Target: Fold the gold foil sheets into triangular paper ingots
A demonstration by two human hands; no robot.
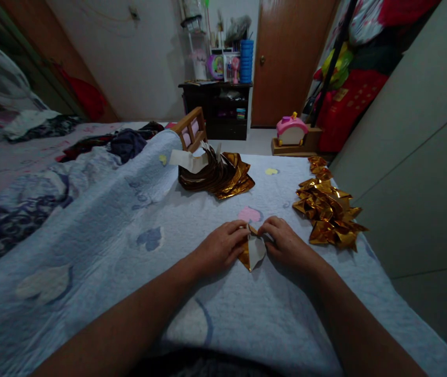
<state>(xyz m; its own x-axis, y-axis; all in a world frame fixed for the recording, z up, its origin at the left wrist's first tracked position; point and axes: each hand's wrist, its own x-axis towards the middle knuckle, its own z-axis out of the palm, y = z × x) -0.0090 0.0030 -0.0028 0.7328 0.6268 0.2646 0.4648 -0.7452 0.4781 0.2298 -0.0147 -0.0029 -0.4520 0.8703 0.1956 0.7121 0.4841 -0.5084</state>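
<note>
Between my two hands lies a partly folded sheet of gold foil paper point(257, 252), its white back showing on the right half and gold on the left. My left hand point(223, 243) pinches its upper left edge with curled fingers. On the other side my right hand point(284, 241) grips the upper right edge between thumb and fingers. A fanned stack of gold foil sheets point(235, 175), some with white backs turned up, sits farther back to the left. To the right is a pile of folded gold paper pieces point(327, 212) with pointed corners.
Everything rests on a pale blue quilt point(168, 303) with heart prints. A wooden bed rail point(192, 128) rises behind the stack. Bunched clothes and bedding point(125, 144) lie at left. A pale cabinet side point(415, 146) borders the right edge, near the folded pieces.
</note>
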